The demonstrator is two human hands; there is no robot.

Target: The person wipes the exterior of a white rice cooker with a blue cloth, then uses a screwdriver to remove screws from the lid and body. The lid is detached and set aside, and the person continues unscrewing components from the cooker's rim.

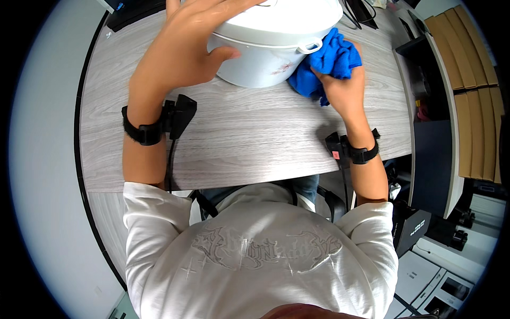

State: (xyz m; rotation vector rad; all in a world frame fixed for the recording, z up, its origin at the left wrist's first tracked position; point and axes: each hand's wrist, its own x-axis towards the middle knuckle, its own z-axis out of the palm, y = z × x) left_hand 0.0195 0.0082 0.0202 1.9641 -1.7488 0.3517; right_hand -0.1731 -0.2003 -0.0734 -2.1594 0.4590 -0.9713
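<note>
A white lidded pot stands at the far side of the desk, its top cut off by the picture's upper edge. On its right side are a small loop handle and a faint reddish pattern. My left hand lies against the pot's left side, fingers stretched out and spread toward the lid, the thumb along the wall. Some of its fingertips run out of view. In my right hand is a bunched blue cloth, beside the pot's right wall below the handle. Part of the cloth hangs down toward the desk.
The grey wood-grain desk lies between me and the pot. Black cables lie at the back right, a black object at the back left. On the right stands a shelf unit with brown boxes. Both wrists wear black strapped devices with cords.
</note>
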